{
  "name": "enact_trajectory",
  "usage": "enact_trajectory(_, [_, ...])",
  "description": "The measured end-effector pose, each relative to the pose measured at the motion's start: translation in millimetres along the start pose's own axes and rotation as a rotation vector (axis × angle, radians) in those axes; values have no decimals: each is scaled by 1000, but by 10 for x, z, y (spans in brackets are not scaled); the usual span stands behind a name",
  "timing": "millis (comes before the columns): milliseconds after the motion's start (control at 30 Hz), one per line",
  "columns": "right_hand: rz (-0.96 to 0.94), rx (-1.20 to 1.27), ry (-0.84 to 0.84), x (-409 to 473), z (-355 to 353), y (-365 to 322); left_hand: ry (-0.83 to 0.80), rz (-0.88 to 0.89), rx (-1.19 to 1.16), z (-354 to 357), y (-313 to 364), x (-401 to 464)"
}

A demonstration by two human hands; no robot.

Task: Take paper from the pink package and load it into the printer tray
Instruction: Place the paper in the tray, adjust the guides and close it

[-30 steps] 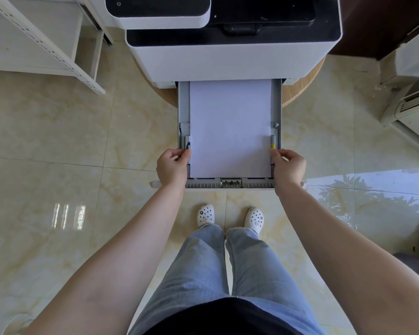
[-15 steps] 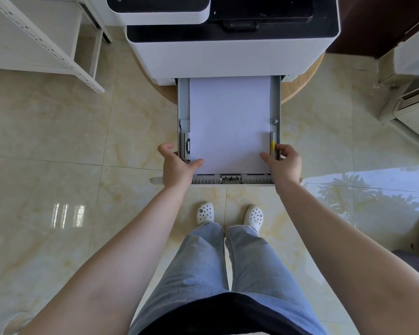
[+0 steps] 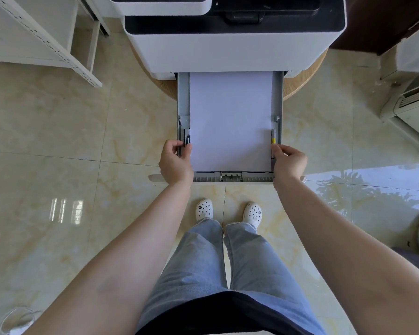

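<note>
The printer (image 3: pixel 228 44) is sitting on a round wooden stand (image 3: pixel 298 81), directly ahead of both grips, its pulled-out paper tray (image 3: pixel 183 97) projecting toward the person over the tiled floor (image 3: pixel 58 141). Between the two hands a white paper stack (image 3: pixel 230 119) is lying flat inside the tray, edges squared to the side guides, near edge just short of the tray's front lip; so the paper is already in place. No pink package is showing anywhere in view. The left hand (image 3: pixel 174 162) is pinching narrowly on the left side guide (image 3: pixel 186 139), thumb touching the paper's edge, fingers curling over the tray's outer wall. The right hand (image 3: pixel 289 162) is mirroring it, fingertips closing narrowly on the right side guide just beneath the yellow tab (image 3: pixel 273 140). Likely reason for this hold: both guides are being squeezed inward together so the stack is centring and not skewing on feed. Judged stage: late, guides being snugged, with the tray not yet pushed home. Risk to watch: over-squeezing could bow the sheets upward.
</note>
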State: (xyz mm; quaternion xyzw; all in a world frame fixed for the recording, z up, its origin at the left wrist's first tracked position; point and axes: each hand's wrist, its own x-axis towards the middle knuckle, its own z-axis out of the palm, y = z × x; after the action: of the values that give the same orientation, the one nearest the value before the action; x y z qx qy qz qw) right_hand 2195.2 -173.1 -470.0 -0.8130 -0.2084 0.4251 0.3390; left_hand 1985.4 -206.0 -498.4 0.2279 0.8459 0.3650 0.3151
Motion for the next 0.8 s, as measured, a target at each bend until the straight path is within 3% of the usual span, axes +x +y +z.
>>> enact_trajectory(333, [-8, -59, -3, -74, -8, -34, 7, -33, 20, -3, 30, 15])
enact_trajectory(533, [-134, -229, -95, -40, -57, 61, -97, -21, 91, -94, 36, 13])
enact_trajectory(700, [-210, -582, -212, -136, -126, 173, -344, 34, 479, -192, -13, -40])
enact_trajectory(800, [-196, -738, -245, -125, -85, 167, -360, 37, 616, -154, 6, -64])
